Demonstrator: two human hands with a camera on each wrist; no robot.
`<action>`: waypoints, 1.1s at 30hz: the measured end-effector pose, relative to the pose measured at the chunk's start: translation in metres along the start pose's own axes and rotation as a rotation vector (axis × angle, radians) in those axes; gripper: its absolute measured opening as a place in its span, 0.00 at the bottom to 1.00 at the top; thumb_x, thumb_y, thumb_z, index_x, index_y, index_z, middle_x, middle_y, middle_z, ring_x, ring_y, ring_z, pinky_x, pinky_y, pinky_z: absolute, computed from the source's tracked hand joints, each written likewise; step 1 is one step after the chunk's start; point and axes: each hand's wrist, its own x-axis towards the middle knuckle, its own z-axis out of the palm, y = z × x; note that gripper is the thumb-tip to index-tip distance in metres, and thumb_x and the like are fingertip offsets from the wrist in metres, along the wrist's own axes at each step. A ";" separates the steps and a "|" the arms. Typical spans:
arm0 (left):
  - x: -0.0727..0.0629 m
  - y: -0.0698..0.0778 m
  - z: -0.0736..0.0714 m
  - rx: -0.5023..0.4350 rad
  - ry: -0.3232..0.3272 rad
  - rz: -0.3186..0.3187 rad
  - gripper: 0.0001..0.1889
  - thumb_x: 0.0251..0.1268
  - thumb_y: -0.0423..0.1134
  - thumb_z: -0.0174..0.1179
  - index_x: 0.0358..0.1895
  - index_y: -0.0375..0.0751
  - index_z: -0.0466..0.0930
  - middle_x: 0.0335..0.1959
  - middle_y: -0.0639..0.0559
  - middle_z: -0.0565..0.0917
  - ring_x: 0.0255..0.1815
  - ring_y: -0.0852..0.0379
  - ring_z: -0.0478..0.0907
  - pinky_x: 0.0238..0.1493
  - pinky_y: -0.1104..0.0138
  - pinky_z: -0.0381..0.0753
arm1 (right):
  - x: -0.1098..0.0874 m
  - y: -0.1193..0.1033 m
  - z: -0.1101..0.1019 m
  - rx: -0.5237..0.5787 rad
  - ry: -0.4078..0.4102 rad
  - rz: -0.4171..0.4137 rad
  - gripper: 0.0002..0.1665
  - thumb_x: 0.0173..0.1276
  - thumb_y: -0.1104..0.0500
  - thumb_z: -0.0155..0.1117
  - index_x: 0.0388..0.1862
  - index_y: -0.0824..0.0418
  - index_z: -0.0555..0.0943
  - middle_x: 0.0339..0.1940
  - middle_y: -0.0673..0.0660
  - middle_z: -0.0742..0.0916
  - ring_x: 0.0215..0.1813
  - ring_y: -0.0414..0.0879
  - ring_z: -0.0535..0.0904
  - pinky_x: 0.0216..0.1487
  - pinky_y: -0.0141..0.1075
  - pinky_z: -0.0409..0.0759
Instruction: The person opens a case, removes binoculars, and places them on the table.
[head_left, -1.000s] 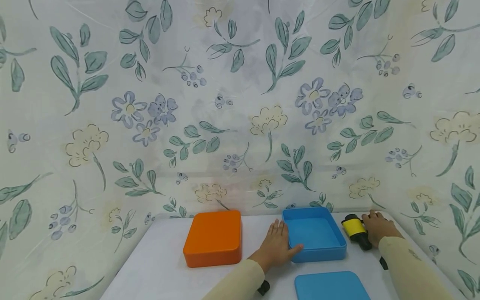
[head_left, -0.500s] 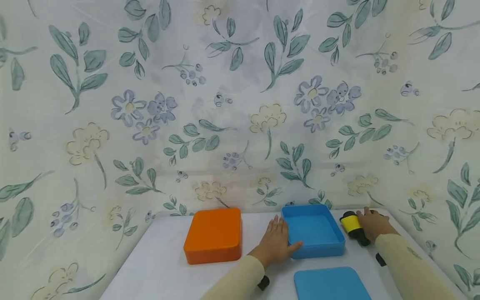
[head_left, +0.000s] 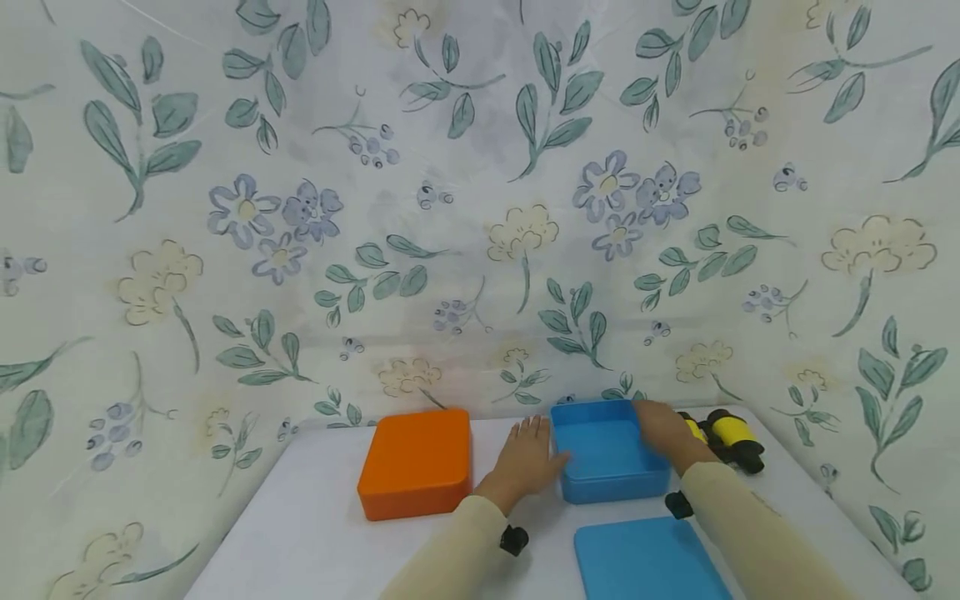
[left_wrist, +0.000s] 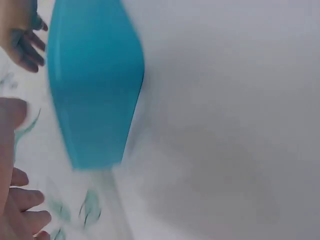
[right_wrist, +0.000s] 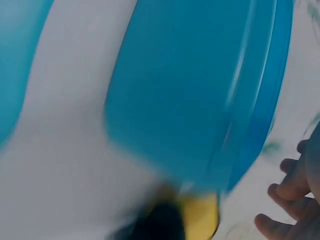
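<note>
An open blue box (head_left: 603, 450) stands on the white table between the two hands. My left hand (head_left: 522, 458) is at its left wall, fingers extended and thumb toward the near corner; the left wrist view shows the box (left_wrist: 95, 90) beside the fingers. At its far right rim is my right hand (head_left: 670, 432), with its fingertips out of sight in the head view. The right wrist view shows that hand's loosely bent fingers (right_wrist: 287, 200) beside the box, gripping nothing visible. Black-and-yellow binoculars (head_left: 733, 432) lie just right of the right hand, partly covered by it.
A flat blue lid (head_left: 648, 558) lies on the table in front of the box. To the left sits an orange square box (head_left: 416, 458). A flower-patterned cloth (head_left: 450, 208) hangs behind and around the white table (head_left: 300, 517).
My right hand has moved left, from the binoculars to the blue box's right rim, uncovering more of the binoculars. My left hand stays by the box's left wall. The head view has shifted slightly.
</note>
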 end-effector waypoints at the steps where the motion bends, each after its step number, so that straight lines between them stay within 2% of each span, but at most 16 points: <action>1: -0.001 -0.006 -0.005 0.022 0.038 0.001 0.39 0.73 0.60 0.46 0.74 0.32 0.55 0.74 0.39 0.59 0.74 0.43 0.55 0.73 0.51 0.52 | 0.001 -0.008 0.001 0.016 0.020 -0.019 0.25 0.73 0.70 0.45 0.69 0.74 0.65 0.66 0.72 0.72 0.67 0.69 0.65 0.65 0.60 0.63; 5: -0.004 -0.034 -0.021 0.142 0.173 -0.013 0.34 0.70 0.52 0.55 0.70 0.32 0.63 0.70 0.38 0.67 0.69 0.43 0.65 0.70 0.50 0.59 | 0.002 -0.036 0.006 0.099 0.040 -0.072 0.31 0.65 0.76 0.50 0.69 0.72 0.66 0.67 0.71 0.72 0.68 0.68 0.65 0.66 0.60 0.62; 10: -0.012 -0.068 -0.034 0.163 0.228 -0.054 0.32 0.67 0.49 0.59 0.65 0.29 0.67 0.64 0.35 0.72 0.64 0.40 0.69 0.68 0.50 0.62 | 0.010 -0.060 0.020 0.220 0.038 -0.116 0.34 0.60 0.78 0.51 0.69 0.71 0.67 0.67 0.69 0.72 0.69 0.67 0.64 0.68 0.59 0.61; 13: -0.021 -0.084 -0.043 0.091 0.224 -0.090 0.32 0.65 0.47 0.62 0.64 0.26 0.67 0.62 0.34 0.73 0.62 0.39 0.71 0.66 0.51 0.66 | 0.017 -0.075 0.028 0.260 0.035 -0.134 0.35 0.60 0.77 0.49 0.69 0.69 0.67 0.68 0.68 0.72 0.70 0.66 0.62 0.68 0.57 0.60; 18: -0.043 -0.112 -0.054 -0.103 0.162 -0.223 0.32 0.66 0.45 0.61 0.67 0.29 0.66 0.61 0.38 0.75 0.53 0.43 0.74 0.62 0.51 0.71 | 0.021 -0.100 0.035 0.318 0.047 -0.143 0.32 0.62 0.75 0.50 0.68 0.67 0.70 0.67 0.66 0.74 0.70 0.64 0.64 0.68 0.56 0.61; 21: -0.057 -0.131 -0.062 -0.162 0.138 -0.305 0.27 0.66 0.45 0.59 0.63 0.31 0.71 0.52 0.43 0.78 0.44 0.47 0.73 0.56 0.52 0.74 | 0.023 -0.113 0.040 0.370 0.074 -0.147 0.29 0.64 0.72 0.52 0.66 0.68 0.72 0.66 0.65 0.75 0.69 0.63 0.66 0.67 0.55 0.64; 26: -0.080 -0.163 -0.077 -0.080 0.129 -0.402 0.24 0.62 0.45 0.60 0.52 0.27 0.75 0.43 0.41 0.78 0.41 0.45 0.73 0.50 0.51 0.76 | 0.025 -0.130 0.048 0.460 0.089 -0.157 0.27 0.64 0.68 0.58 0.63 0.69 0.73 0.61 0.65 0.79 0.64 0.62 0.72 0.61 0.54 0.72; 29: -0.090 -0.181 -0.080 -0.025 0.127 -0.461 0.27 0.60 0.46 0.61 0.52 0.24 0.74 0.44 0.37 0.77 0.42 0.43 0.75 0.48 0.48 0.78 | 0.027 -0.140 0.052 0.503 0.099 -0.159 0.26 0.64 0.66 0.61 0.61 0.69 0.75 0.58 0.64 0.81 0.58 0.61 0.77 0.55 0.53 0.77; 33: -0.098 -0.199 -0.082 -0.076 0.102 -0.552 0.28 0.62 0.46 0.60 0.56 0.24 0.73 0.44 0.36 0.78 0.40 0.43 0.75 0.47 0.48 0.79 | 0.029 -0.156 0.059 0.606 0.110 -0.130 0.24 0.64 0.63 0.66 0.58 0.69 0.77 0.52 0.62 0.83 0.52 0.58 0.81 0.47 0.48 0.81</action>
